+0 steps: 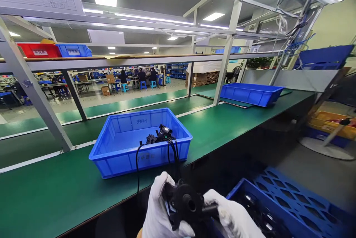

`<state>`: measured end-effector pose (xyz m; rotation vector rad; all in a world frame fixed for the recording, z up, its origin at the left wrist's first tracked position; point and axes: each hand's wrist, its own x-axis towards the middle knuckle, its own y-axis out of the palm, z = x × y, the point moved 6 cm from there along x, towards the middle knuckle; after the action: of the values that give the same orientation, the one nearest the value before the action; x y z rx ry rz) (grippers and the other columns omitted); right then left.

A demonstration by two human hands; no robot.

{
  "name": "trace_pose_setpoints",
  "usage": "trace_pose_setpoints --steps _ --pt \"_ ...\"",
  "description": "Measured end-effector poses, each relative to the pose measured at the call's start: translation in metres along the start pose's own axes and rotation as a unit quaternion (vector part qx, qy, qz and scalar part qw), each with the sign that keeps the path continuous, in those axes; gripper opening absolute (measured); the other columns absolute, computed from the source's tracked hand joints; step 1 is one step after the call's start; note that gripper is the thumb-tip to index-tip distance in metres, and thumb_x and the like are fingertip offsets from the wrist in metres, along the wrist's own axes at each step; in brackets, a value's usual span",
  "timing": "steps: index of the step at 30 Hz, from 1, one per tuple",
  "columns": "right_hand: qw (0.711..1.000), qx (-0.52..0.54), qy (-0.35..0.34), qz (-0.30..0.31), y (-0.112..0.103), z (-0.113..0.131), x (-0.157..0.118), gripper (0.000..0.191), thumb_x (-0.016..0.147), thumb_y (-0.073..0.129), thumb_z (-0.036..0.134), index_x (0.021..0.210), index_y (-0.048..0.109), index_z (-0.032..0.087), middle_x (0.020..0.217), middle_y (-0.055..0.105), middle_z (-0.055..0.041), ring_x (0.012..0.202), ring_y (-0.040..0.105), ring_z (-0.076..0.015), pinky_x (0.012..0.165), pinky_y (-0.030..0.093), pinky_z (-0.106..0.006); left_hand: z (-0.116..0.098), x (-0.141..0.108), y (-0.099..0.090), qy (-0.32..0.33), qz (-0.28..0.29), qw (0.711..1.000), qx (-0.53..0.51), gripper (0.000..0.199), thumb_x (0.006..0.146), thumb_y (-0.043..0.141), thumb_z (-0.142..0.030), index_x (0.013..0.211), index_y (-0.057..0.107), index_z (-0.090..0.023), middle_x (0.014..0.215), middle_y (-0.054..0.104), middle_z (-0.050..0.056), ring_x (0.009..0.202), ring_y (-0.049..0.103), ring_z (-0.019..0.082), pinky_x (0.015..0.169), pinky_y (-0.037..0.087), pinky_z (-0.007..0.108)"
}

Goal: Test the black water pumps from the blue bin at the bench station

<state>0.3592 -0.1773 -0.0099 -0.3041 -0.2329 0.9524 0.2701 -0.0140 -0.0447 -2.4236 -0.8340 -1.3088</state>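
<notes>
Both of my white-gloved hands are wrapped around a black plastic housing at the bottom of the view. It has a round hole in its face and a stub sticking out to the right. My left hand grips its left side and underside, fingers closed. On the right, my right hand is closed around the stub. Just beyond stands a blue bin on the green bench. Several similar black parts lie heaped in its near right part, their black cables hanging over the front wall.
Another blue bin stands farther right on the green bench. Low at the right, a blue crate holds dark parts, with a blue perforated sheet by it. Metal posts rise from the bench. Seated people are far off.
</notes>
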Motion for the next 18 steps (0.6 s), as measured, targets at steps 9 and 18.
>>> trace_pose_setpoints --steps 9,18 --pt "0.998 0.045 -0.040 -0.001 -0.009 0.023 0.011 0.069 0.093 0.049 0.086 0.083 0.066 0.020 0.079 0.064 -0.0035 0.072 0.059 -0.0163 0.067 0.051 -0.024 -0.030 0.019 -0.010 -0.011 0.075 0.993 0.090 0.134 0.054 0.089 -0.082 0.164 0.027 -0.036 0.135 0.055 0.014 0.108 0.066 0.032 0.090 0.058 0.046" --pt "0.999 0.011 0.035 -0.017 0.003 0.020 0.014 0.039 0.063 0.077 0.022 0.101 0.072 0.026 0.103 0.078 -0.0040 0.097 0.073 -0.0258 0.082 0.061 -0.027 0.008 -0.006 -0.005 -0.400 -0.033 0.881 -0.249 0.079 0.082 0.058 -0.091 0.123 0.069 -0.024 0.104 0.068 0.009 0.099 0.065 0.027 0.090 0.055 0.040"
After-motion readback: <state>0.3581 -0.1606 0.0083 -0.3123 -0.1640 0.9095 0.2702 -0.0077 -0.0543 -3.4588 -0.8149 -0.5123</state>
